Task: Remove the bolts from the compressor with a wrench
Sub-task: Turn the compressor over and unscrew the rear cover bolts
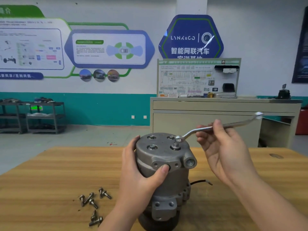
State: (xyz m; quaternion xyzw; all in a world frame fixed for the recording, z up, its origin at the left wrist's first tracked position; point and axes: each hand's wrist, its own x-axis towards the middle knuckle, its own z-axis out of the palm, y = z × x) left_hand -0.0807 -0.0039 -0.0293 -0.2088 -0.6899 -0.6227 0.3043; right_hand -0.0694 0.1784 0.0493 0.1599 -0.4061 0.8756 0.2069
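- Compressor (164, 165) stands upright on the wooden table (50, 172), its flat bolted end facing up at us, near the middle of the tabletop.
- Our left hand (141, 177) wraps the body of the housing, thumb laid across the front flange and fingers curled round the far side, steadying it.
- Our right hand (221, 147) pinches the shaft of the wrench (216, 127) between thumb and fingertips, a light grasp rather than a full fist.
- The ring end of the wrench (178, 139) hovers just above the top face, close over the near-right bolt (175, 145); we cannot tell whether it touches the bolt, but it does not look seated on the head.
- That near-right bolt stands proud of the face, which we read as already backed out part of the way.
- Three more bolts show on the top: far left (151, 137), far right (171, 137) and near left (152, 147), all sitting low in their recesses, so we judge them still tight or nearly so.
- A scatter of loose bolts (93, 202) lies on the table to the left of the housing, some touching one another; we take these as ones already removed, probably from elsewhere on the unit.
- Our reckoning: the task is well begun but not finished. One top bolt looks close to coming free, and the other three remain to be loosened and lifted out.
- A black wire (200, 181) trails from the right side of the housing onto the table.
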